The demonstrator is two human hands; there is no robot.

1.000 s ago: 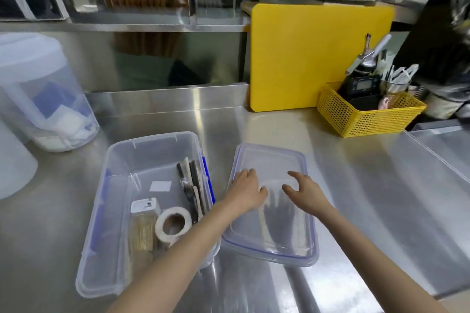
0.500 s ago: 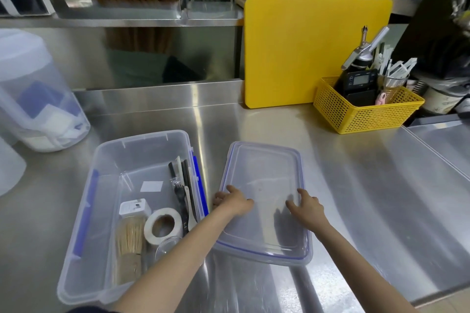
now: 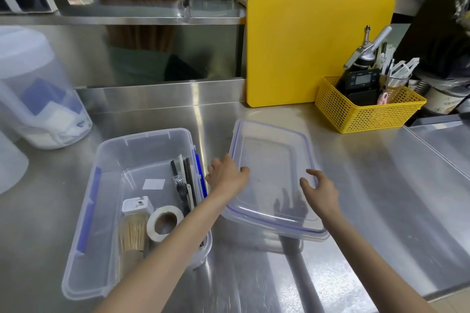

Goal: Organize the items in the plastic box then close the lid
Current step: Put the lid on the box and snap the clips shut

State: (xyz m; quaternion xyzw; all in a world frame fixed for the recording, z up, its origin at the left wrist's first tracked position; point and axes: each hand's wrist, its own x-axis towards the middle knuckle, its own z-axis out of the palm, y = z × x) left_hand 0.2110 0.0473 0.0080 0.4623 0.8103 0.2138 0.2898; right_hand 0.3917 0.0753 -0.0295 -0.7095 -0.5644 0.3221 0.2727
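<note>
The clear plastic box [image 3: 112,211] stands open on the steel counter at the left. Inside it lie a white tape roll [image 3: 164,222], a jar of toothpicks [image 3: 133,232], a small white box [image 3: 137,204] and a bundle of dark utensils [image 3: 184,180] along the right wall. Its clear, blue-trimmed lid [image 3: 272,160] lies to the right, with its near end raised off the counter. My left hand [image 3: 226,175] grips the lid's left edge. Over the lid's right edge, my right hand [image 3: 319,190] has its fingers spread.
A yellow cutting board [image 3: 318,48] leans on the back wall. To its right a yellow basket [image 3: 366,114] holds a timer and tools. A translucent lidded container [image 3: 38,99] stands at the far left. A counter seam runs along the right.
Both hands slid from the lid's top to its side edges. The left hand took hold of the left edge, and the lid's near end has lifted slightly.
</note>
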